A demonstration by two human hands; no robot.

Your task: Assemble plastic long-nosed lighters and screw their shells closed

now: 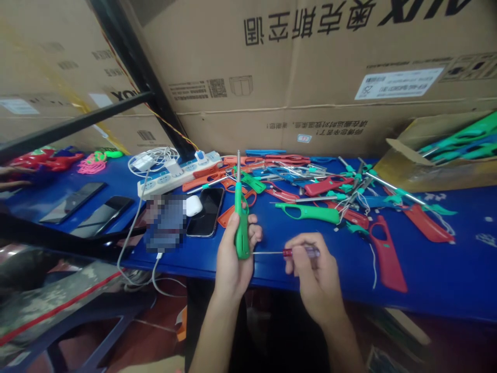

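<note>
The background is filled by a large printed cardboard carton (pixel 310 93), in front of which a blue table (pixel 272 228) is spread with work. At the table's right end, an opened cardboard box (pixel 407 160) is stocked with green and blue lighter bodies. A white power strip (pixel 178 181) is laid toward the left, and across the middle a loose pile of lighter parts (pixel 326 185) is scattered, with metal tubes and white wires mixed in.

Near the table's front edge, a green lighter (pixel 242 233) is gripped in the left hand (pixel 229 254), its metal tube pointed away from the body. The handle is laid along the palm, with the thumb pressed on its left side and the fingers curled around its right. By the right hand (pixel 314 274), the handle of a screwdriver (pixel 286 253) is pinched between thumb and closed fingers, the thin shaft being aimed leftward at the lighter's lower end.

The step in hand is judged to be screw work on the casing; a steady body and a well-aligned shaft are called for. Whether the tip is seated cannot be told.
</note>
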